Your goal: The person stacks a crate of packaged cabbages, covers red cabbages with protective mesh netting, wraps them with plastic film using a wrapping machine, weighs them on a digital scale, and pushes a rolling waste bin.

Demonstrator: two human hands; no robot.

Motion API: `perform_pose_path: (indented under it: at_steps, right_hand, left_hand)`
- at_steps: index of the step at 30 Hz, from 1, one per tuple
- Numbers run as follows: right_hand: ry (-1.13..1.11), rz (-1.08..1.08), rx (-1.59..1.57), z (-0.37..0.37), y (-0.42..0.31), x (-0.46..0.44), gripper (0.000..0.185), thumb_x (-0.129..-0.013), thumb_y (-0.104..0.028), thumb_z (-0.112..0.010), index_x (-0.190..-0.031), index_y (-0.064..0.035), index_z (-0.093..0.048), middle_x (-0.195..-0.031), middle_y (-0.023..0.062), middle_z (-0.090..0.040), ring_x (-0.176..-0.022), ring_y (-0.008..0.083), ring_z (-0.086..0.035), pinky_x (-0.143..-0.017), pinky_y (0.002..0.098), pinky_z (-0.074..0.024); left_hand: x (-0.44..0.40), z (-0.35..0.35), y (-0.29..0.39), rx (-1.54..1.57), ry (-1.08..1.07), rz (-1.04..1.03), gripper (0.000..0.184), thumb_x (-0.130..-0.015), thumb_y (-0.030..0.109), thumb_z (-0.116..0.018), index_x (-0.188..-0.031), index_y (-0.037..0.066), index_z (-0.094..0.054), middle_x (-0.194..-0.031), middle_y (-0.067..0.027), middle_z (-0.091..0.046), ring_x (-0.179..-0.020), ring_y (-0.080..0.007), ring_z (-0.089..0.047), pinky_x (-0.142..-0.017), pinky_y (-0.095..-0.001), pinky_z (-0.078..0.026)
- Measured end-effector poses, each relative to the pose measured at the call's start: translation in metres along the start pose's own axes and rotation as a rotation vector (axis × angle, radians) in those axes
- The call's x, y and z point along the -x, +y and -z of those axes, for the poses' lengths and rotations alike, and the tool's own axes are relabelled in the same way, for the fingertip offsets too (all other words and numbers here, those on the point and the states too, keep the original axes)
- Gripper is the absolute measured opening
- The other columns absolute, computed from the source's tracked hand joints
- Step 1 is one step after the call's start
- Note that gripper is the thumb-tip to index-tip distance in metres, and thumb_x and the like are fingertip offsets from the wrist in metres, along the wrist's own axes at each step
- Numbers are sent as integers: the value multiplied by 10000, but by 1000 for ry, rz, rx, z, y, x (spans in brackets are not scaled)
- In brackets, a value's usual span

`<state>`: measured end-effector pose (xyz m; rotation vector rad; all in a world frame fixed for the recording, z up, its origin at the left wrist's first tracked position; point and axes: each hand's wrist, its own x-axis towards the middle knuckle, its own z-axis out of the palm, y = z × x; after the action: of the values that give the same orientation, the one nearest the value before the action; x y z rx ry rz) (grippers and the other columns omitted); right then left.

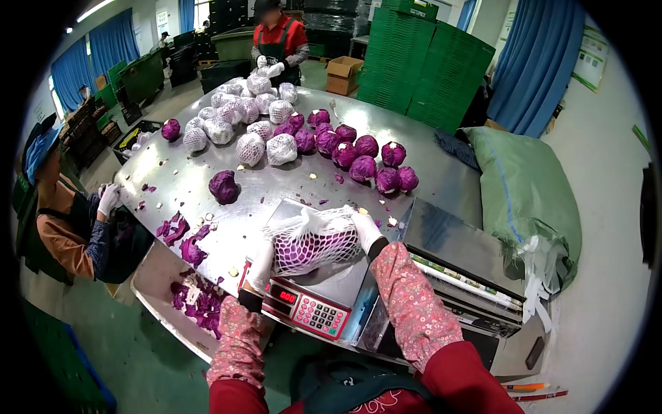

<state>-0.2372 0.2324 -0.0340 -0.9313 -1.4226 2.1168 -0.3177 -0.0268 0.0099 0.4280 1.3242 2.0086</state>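
A purple cabbage [314,250] sits inside a white foam net [323,224], just over the plate of a red digital scale [303,303] that reads 0.00. My left hand [261,265], in a white glove, is closed on the net's left side, its fingers partly hidden. On the right, my right hand [365,231], gloved as well, grips the other end of the net, which is stretched between both hands. Beyond the scale lies a bare purple cabbage [223,187] with no net on it.
Netted cabbages [249,149] and bare purple cabbages [363,168] crowd the far side of the metal table [441,181]. A bin [148,276] of trimmings stands at left. A film wrapping machine [462,276] and green sack [531,186] are at right. Two co-workers stand around the table.
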Motion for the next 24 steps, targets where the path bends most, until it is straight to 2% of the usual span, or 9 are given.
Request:
perform_pose_path:
  at_steps: [2,8,14,15,16,18,20,22,24]
  right_hand:
    - [-81,-268,-40,-11,-44,49,251,-961,-231,-565,-1060,-26,-670,-985,50,-706,-809,160,-641,-749,315,-501]
    - [-238,120,158,9,-66,102,252,-975,-187,-558,-1028,31,-673,-959,42,-696,-823,92,-628,-745,263,-497]
    - [-264,229,390,65,-102,236,294,-984,-121,-495,-1174,50,-639,-1113,74,-685,-1018,138,-622,-943,255,-453]
    - [-234,142,344,81,-100,257,309,-993,-134,-491,-1200,56,-622,-1163,89,-664,-1057,144,-607,-965,258,-441]
    - [-220,105,354,94,-97,278,360,-1018,-166,-443,-1265,62,-569,-1209,96,-641,-1091,148,-591,-983,267,-430]
    - [-210,-117,198,116,-99,317,405,-1035,-196,-385,-1317,65,-516,-1238,102,-620,-1109,149,-580,-1004,279,-419]
    - [-143,-338,41,156,-72,346,424,-1050,-217,-334,-1310,66,-513,-1239,110,-612,-1104,167,-583,-1017,288,-412]
    - [-92,248,722,176,-45,375,385,-1032,-213,-379,-1252,57,-544,-1229,130,-605,-1133,216,-565,-1007,304,-424]
    - [41,142,343,181,-32,393,334,-1008,-171,-418,-1238,33,-549,-1199,117,-606,-1114,210,-573,-981,311,-445]
  left_hand:
    - [-20,31,-23,14,-8,223,483,-1053,337,-297,-1376,6,-438,-1322,-130,-549,-1156,-201,-562,-994,-335,-465]
    - [13,27,-18,393,-218,410,747,-987,607,-284,-1420,7,-385,-1396,-136,-494,-1243,-255,-505,-1065,-388,-404]
    - [86,-34,-14,303,-297,543,784,-992,613,-191,-1403,-20,-399,-1355,-185,-527,-1231,-287,-523,-1077,-418,-392]
    - [96,-41,-25,512,-343,698,600,-1032,455,-346,-1386,-24,-417,-1333,-172,-543,-1218,-256,-530,-1073,-375,-394]
    - [118,-52,-23,-155,-530,224,412,-999,179,-509,-1351,-28,-454,-1294,-136,-568,-1186,-214,-541,-1063,-320,-393]
    - [132,-76,-35,-313,-607,82,420,-892,-50,-571,-1304,-33,-492,-1250,-105,-587,-1138,-159,-552,-1005,-292,-434]
    - [139,-93,-57,162,-535,490,417,-876,-16,-608,-1282,-35,-516,-1223,-90,-603,-1099,-160,-576,-989,-306,-451]
    - [144,-117,-62,17,-641,445,426,-868,-3,-621,-1280,-40,-519,-1200,-101,-617,-1075,-175,-598,-975,-313,-472]
    - [144,-151,-61,160,-615,544,315,-920,-17,-531,-1230,-51,-567,-1151,-109,-652,-1039,-166,-628,-932,-298,-508]
